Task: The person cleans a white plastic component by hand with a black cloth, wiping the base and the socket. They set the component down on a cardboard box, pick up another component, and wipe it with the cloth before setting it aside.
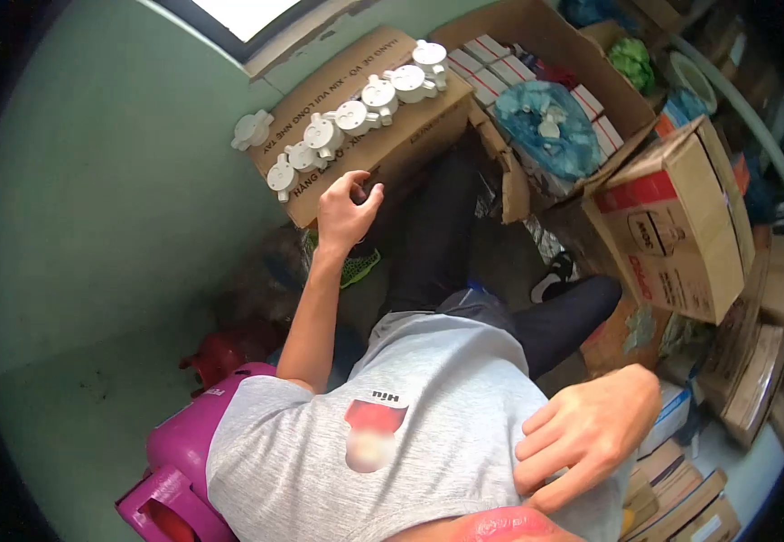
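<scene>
A row of several white round plastic junction boxes (353, 117) with short spouts lies along the top of a printed cardboard box (347, 72). Another white junction box (252, 131) sits by the wall at the box's left edge. My left hand (348, 212) is at the near side of the cardboard box, just below the row. Its fingers are loosely curled, with the thumb apart and nothing seen between them. In front of my grey shirt (446, 388), my right hand (591, 434) hangs bent at chest height. Its fingers are slightly apart, and no object shows in it.
Beyond on the right, an open carton (509, 172) holds white boxes and a blue plastic bag (547, 126) with white parts. A taped carton (672, 226) stands nearer. Cardboard pieces (753, 379) pile up at far right. A magenta plastic chair (184, 443) is behind my left shoulder.
</scene>
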A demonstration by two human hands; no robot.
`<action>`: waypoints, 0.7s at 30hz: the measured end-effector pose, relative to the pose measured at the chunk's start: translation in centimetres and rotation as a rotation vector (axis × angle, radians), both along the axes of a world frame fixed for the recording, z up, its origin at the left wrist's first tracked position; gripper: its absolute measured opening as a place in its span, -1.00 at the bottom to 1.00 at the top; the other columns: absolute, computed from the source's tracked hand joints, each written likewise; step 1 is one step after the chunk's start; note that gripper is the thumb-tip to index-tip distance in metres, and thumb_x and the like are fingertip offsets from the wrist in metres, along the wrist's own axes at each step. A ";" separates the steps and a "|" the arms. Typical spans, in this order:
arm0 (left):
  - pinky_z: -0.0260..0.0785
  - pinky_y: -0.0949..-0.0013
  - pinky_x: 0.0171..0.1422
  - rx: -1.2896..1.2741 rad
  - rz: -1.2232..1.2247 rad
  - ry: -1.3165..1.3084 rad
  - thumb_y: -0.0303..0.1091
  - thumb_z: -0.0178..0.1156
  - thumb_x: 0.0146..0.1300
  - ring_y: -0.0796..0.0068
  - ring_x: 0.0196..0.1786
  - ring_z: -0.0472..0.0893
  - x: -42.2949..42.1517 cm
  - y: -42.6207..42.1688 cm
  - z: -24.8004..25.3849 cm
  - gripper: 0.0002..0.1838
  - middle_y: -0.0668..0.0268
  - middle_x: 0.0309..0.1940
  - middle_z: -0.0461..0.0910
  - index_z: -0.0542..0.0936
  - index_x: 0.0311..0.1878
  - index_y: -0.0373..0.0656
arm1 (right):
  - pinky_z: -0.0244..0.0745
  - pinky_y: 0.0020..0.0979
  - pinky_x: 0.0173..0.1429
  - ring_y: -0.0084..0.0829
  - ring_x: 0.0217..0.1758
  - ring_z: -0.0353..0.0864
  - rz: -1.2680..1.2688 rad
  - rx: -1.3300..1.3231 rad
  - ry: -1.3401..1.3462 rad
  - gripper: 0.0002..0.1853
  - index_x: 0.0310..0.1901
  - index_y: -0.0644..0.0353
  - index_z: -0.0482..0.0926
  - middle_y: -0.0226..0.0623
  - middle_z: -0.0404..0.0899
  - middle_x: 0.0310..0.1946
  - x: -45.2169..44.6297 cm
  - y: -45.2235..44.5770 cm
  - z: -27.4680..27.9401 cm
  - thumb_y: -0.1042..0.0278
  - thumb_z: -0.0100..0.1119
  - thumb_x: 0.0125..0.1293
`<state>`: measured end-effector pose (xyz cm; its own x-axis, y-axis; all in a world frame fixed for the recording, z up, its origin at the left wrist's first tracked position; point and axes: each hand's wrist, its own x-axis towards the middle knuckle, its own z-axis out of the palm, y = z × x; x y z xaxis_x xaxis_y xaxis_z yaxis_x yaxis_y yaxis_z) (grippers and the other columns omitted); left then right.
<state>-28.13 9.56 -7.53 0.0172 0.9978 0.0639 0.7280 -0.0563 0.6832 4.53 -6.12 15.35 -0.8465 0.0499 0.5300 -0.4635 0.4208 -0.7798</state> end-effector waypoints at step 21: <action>0.56 0.30 -0.08 -0.131 -0.326 -0.027 -0.15 0.50 0.29 0.40 -0.32 0.71 4.3 -5.0 -1.3 -0.66 0.27 -0.45 0.72 0.81 0.00 -0.17 | -0.13 -0.52 -0.52 -0.73 -0.72 0.19 -1.370 0.221 0.936 -0.82 -0.23 -0.23 0.62 -0.83 0.42 -0.48 -2.1 -3.0 -2.4 0.34 0.16 0.58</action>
